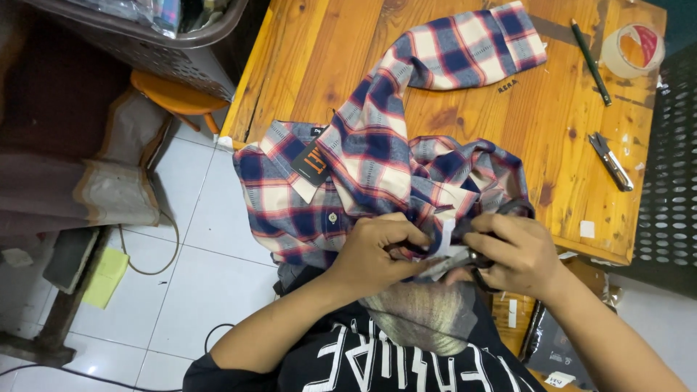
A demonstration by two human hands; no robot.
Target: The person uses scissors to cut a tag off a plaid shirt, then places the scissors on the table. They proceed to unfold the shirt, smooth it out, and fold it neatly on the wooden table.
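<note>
Blue, red and cream plaid cotton shirt [363, 152] lies on the square orange wooden table [552, 123], overhanging its edge at 8 o'clock. At 2 o'clock lie a slim dark pen [590, 52] and tape roll [634, 49]; at 3 o'clock, small metal snips [610, 161].

Plaid shirt [377, 152] lies on wooden table [319, 58], one sleeve stretched toward far edge. Left hand [374, 254] pinches shirt fabric; right hand [512, 254] grips black scissors [501, 210] against it. Pen [590, 62], tape roll [634, 49], small metal clippers [610, 161] sit well apart to the right.
</note>
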